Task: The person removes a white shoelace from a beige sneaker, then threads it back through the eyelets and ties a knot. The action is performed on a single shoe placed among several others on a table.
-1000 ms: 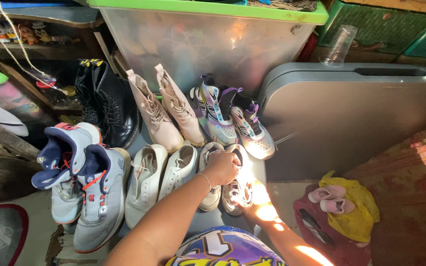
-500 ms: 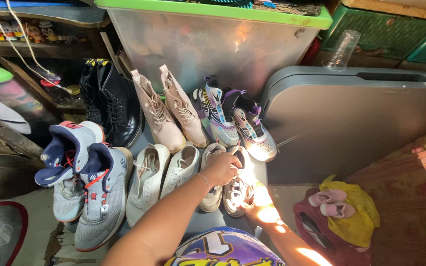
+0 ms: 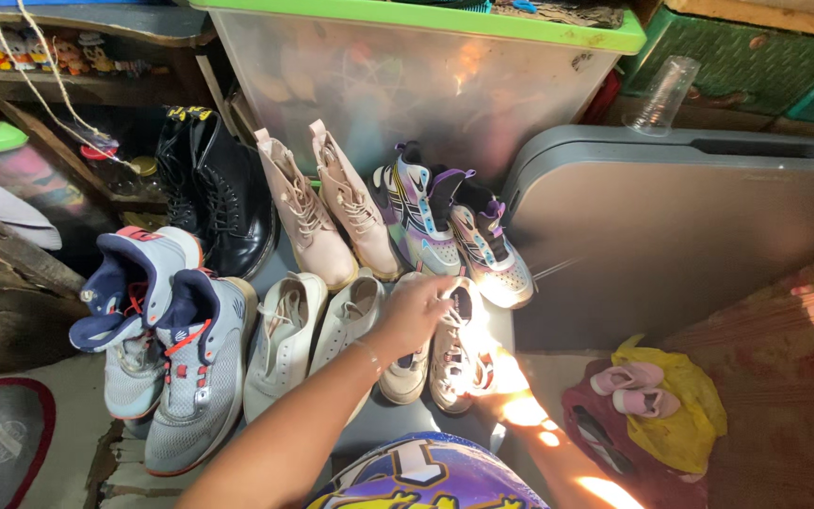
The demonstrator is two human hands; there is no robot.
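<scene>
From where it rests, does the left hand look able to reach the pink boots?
Probably yes. The left hand lies on the sneakers in the front row, and the pink boots stand just behind, with nothing lying between them.

Dim, sharp view; harsh sun glare lower right.

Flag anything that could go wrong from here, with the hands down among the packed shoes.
The left hand rests on a pale sneaker wedged between its mate and the white pair; pulling it could drag its neighbours out of line. The pink boots lean against the clear bin just behind, and a bump might tip them. The right hand is washed out by glare, so its grip cannot be judged.
</scene>
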